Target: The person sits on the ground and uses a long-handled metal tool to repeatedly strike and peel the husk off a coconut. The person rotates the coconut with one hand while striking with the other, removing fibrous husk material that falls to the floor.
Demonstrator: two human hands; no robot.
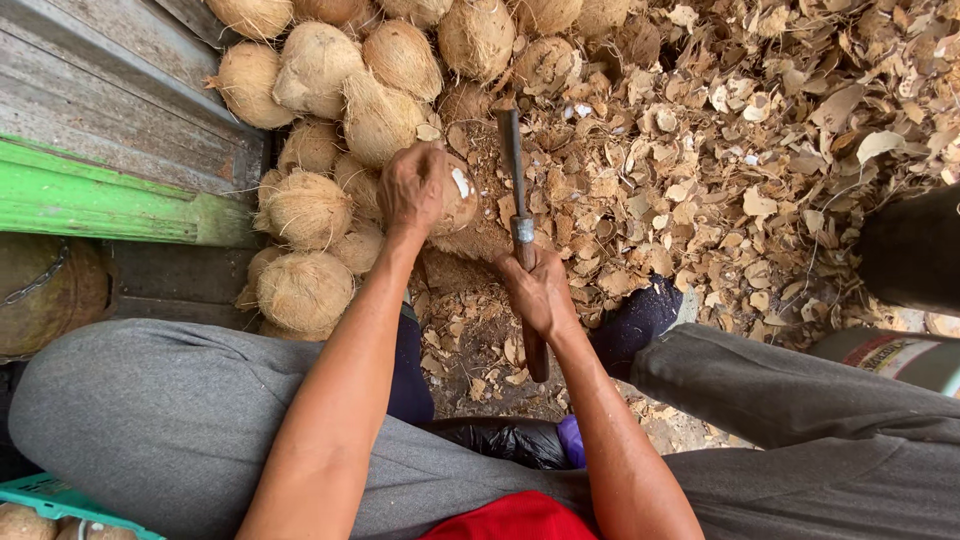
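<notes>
My left hand [412, 187] grips a brown, husk-covered coconut [459, 196] with a small white chipped spot, holding it on the ground between my knees. To its right, my right hand [538, 290] is closed around the wooden handle of a long dark-bladed knife [514, 170]. The blade points away from me and lies just beside the coconut. Both forearms reach down from the bottom of the view.
A pile of fibrous coconuts [330, 90] lies at the upper left against a grey wooden board [110, 110] with a green edge. Brown husk and shell chips [760, 130] cover the ground on the right. A green crate [60, 500] sits bottom left, a dark container [915, 250] at the right.
</notes>
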